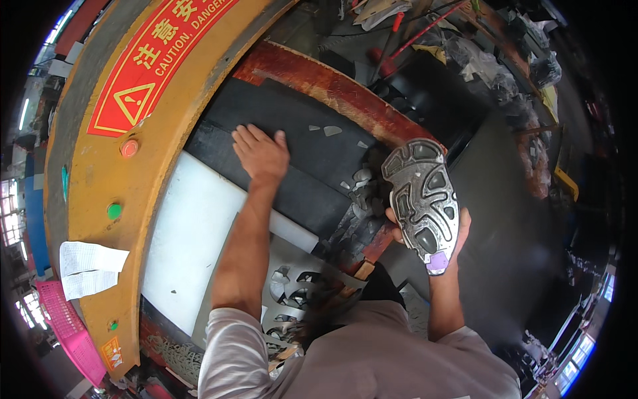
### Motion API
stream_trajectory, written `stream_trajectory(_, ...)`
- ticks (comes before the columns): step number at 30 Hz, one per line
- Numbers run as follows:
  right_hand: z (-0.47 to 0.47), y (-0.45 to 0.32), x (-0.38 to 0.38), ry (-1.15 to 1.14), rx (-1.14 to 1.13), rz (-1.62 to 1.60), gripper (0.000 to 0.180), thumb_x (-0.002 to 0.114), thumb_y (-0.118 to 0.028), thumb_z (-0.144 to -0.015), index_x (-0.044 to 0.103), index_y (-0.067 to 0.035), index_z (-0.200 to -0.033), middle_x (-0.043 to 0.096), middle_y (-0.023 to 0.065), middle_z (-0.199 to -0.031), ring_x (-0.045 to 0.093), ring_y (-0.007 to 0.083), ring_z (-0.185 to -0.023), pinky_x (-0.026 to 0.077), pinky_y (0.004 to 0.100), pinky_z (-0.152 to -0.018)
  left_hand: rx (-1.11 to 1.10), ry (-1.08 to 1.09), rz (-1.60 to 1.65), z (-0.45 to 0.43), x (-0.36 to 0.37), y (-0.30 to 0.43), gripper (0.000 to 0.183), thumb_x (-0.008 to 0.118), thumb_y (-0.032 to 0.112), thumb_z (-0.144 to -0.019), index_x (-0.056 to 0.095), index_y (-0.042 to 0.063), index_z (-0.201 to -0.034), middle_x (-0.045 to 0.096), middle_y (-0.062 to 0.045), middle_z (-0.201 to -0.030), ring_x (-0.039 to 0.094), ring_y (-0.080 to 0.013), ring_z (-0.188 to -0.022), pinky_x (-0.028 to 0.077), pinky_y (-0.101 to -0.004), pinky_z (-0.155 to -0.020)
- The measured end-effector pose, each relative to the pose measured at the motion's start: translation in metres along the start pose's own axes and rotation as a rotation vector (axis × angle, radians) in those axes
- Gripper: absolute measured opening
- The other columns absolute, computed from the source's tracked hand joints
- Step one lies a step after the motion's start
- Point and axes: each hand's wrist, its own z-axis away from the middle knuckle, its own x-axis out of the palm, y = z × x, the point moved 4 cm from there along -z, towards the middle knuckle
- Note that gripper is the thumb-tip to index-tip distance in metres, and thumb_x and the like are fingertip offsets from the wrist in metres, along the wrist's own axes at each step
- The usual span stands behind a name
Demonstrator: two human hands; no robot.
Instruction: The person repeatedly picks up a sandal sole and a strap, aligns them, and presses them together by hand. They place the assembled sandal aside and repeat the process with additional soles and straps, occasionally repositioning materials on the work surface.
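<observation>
My left hand (pixel 262 153) rests flat, palm down and fingers apart, on a dark sheet (pixel 309 169) lying over the work surface. Raised at the right, my right hand (pixel 461 234) grips the lower part of a sole-shaped metal cutting die (pixel 423 199) with several shaped openings and a purple patch near its lower end. Small grey cut pieces (pixel 332 130) lie on the dark sheet, and more are heaped (pixel 360 199) at its right edge. A white cutting board (pixel 182 224) is partly under my left forearm.
The yellow machine beam (pixel 164 124) with a red button (pixel 129 148) and green buttons (pixel 114 211) runs along the left. A grey sheet with cut-outs (pixel 294 269) lies near my body. A worn red edge (pixel 339 90) borders the far side. Plastic-wrapped material (pixel 488 70) is at the upper right.
</observation>
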Motion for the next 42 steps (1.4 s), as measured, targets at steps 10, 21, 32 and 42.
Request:
stream_trajectory(10,-0.007,-0.005,0.012,-0.001,-0.038,0.054,0.104,0.073,-0.060,-0.091,0.028,-0.004,-0.167,0.033,0.0359,-0.163,0.037,0.0673,-0.144,0.049,0.0783,-0.105,0.165,0.331,0.094,0.039,-0.008,0.058,0.070,0.068,0.039,-0.096,0.053,-0.007,-0.146,0.049,-0.032,-0.155,0.040,-0.0507,-0.147,0.031,-0.0571,-0.124)
stream_trajectory(21,-0.001,-0.003,0.013,-0.010,-0.025,0.047,0.103,0.078,-0.053,-0.090,0.027,-0.007,-0.168,0.030,0.0337,-0.166,0.030,0.0670,-0.148,0.043,0.0812,-0.108,0.158,-0.119,0.353,0.073,0.005,0.087,0.065,0.060,0.036,-0.102,0.053,-0.011,-0.147,0.046,-0.031,-0.158,0.039,-0.0502,-0.149,0.022,-0.0579,-0.128)
stream_trajectory(32,0.009,-0.006,-0.002,0.060,-0.094,0.055,0.102,0.074,-0.057,-0.093,0.026,-0.007,-0.168,0.031,0.0342,-0.165,0.033,0.0660,-0.147,0.044,0.0799,-0.108,0.112,-0.306,-0.348,-0.060,0.001,-0.031,0.027,0.066,0.012,-0.097,0.068,0.000,-0.121,0.068,-0.019,-0.128,0.066,-0.0397,-0.122,0.057,-0.0459,-0.103)
stream_trajectory(42,0.017,-0.005,-0.016,0.125,-0.189,0.028,0.103,0.073,-0.057,-0.093,0.026,-0.004,-0.167,0.032,0.0355,-0.164,0.036,0.0657,-0.146,0.045,0.0786,-0.107,0.342,-0.521,-0.174,-0.113,-0.003,-0.076,0.029,0.070,0.009,-0.085,0.067,-0.002,-0.113,0.074,-0.027,-0.114,0.069,-0.0404,-0.117,0.055,-0.0442,-0.101)
